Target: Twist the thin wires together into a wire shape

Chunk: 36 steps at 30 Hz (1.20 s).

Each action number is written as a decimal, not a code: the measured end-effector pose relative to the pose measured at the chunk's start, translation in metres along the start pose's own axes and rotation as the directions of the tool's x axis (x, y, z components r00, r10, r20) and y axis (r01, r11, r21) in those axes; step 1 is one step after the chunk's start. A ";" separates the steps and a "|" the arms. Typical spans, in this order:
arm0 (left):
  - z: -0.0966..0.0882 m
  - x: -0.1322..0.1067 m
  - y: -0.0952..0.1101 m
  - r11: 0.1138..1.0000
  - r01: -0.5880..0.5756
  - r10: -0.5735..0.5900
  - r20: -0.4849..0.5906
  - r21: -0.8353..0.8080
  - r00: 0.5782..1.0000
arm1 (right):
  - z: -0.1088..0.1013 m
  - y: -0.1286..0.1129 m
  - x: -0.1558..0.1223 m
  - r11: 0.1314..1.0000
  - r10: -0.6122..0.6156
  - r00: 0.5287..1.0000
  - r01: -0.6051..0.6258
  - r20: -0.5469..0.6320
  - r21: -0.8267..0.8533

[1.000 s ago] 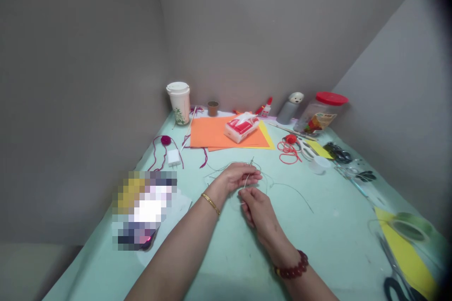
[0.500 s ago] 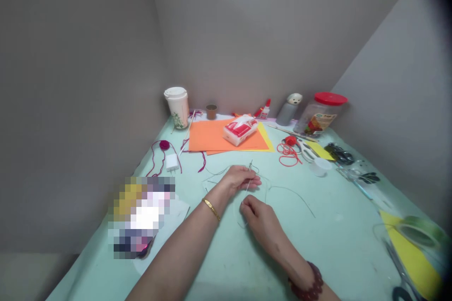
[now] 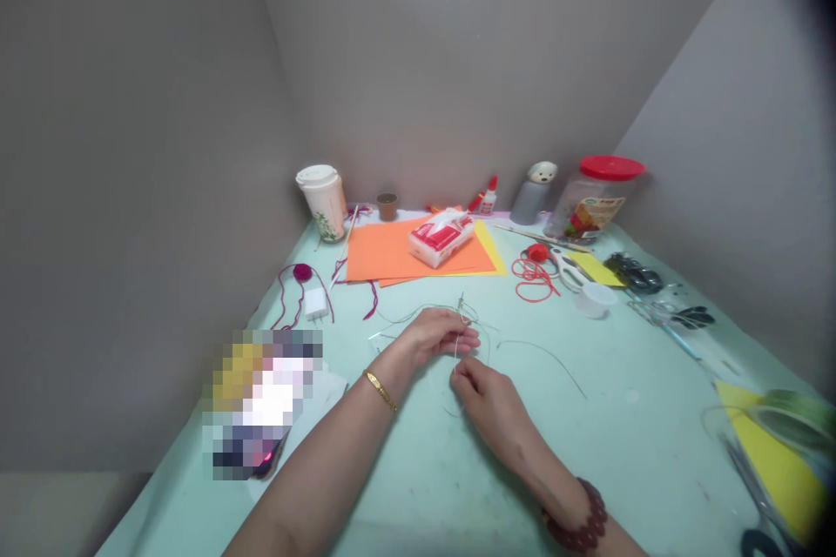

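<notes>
Over the middle of the table, my left hand (image 3: 439,332) pinches a thin wire (image 3: 456,346) between thumb and forefinger, with its other fingers loosely curled. A small twisted part of the wire sticks up above the fingertips. Closer to me, my right hand (image 3: 484,396) is closed on a lower stretch of the same wire, which runs taut and pale between both hands. Thin loops of wire spread on the table behind and around my left hand. A separate-looking curved wire (image 3: 552,359) lies to the right; whether it joins the held one is unclear.
Orange paper (image 3: 375,252) under a tissue pack (image 3: 441,237) lies behind my hands. A white cup (image 3: 323,202) stands back left, a red-lidded jar (image 3: 591,204) back right. Red cord (image 3: 534,278) lies right. Scissors (image 3: 751,487) and green tape (image 3: 793,418) are front right; a blurred-out phone-like object (image 3: 267,405) is left.
My right hand has shifted slightly right, still gripping the wire. My left hand keeps its pinch with little movement. The whole view has tilted a little.
</notes>
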<state>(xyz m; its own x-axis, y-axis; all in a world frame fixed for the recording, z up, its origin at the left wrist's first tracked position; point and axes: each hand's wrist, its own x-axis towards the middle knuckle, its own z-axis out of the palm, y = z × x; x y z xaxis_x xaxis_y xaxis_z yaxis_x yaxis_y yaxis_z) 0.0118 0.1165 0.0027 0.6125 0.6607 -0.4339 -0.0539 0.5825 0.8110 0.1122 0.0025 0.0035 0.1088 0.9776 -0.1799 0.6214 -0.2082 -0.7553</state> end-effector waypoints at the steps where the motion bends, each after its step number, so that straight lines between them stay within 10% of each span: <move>1: 0.001 0.001 -0.001 1.000 0.001 -0.001 -0.013 -0.003 1.000 | 0.000 0.000 0.000 1.000 -0.002 1.000 0.002 0.004 -0.003; 24: 0.006 0.004 -0.001 1.000 -0.023 0.024 -0.078 0.015 0.997 | -0.019 -0.004 -0.001 0.987 -0.032 0.997 0.042 0.069 -0.156; 29: 0.006 0.005 0.000 0.996 -0.062 0.065 -0.046 0.071 0.997 | -0.041 -0.006 0.027 0.978 -0.069 0.973 0.023 -0.221 -0.206; 36: 0.011 0.005 -0.002 0.981 -0.104 0.123 -0.110 0.163 0.986 | -0.042 -0.010 0.063 0.935 0.001 0.994 -0.040 -0.111 -0.351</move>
<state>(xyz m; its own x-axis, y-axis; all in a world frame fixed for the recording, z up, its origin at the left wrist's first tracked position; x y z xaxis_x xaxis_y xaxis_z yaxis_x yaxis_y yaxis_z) 0.0243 0.1134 0.0032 0.5105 0.7755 -0.3714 0.0116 0.4256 0.9048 0.1451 0.0673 0.0261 0.1944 0.9748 -0.1098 0.8495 -0.2233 -0.4779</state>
